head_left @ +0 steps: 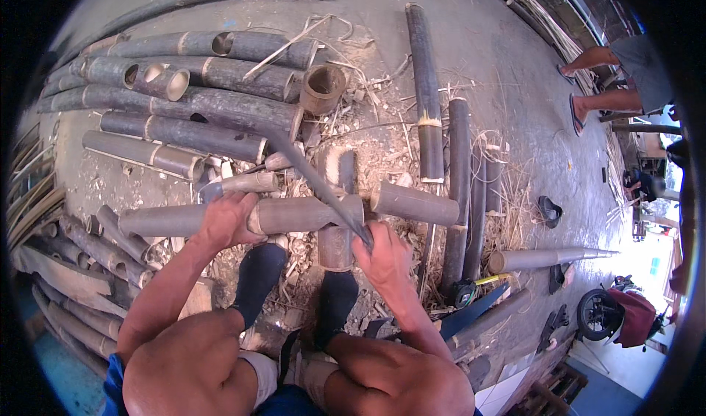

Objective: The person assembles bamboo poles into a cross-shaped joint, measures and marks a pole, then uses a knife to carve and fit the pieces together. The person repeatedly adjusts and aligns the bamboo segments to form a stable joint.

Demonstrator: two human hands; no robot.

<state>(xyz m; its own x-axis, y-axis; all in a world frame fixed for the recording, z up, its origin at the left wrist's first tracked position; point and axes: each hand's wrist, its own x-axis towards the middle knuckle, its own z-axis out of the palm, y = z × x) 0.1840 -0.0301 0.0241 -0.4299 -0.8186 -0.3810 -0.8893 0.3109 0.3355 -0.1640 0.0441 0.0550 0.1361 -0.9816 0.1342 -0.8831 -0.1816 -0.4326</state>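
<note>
My left hand point(226, 221) is wrapped over a thick bamboo pole point(294, 215) that lies crosswise in front of my feet, gripping it near a joint. A shorter upright-lying bamboo piece point(335, 248) passes beneath the pole's right end. In my right hand point(382, 253) is one end of a long narrow grey blade-like tool point(318, 183), slightly blurred, slanting up and left across the pole; its exact kind is unclear. Beside the right hand lies a cut bamboo length point(415, 203). Behind the left hand rests a wooden-handled blade point(250, 184).
Dark bamboo poles point(184, 107) lie at the far left, with more poles point(425, 100) at right. Wood shavings point(382, 155) litter the floor. A blue-bladed tool point(474, 312) and tape measure point(464, 293) sit right. Another person's legs point(607, 100) and a motorbike point(614, 317) appear further right.
</note>
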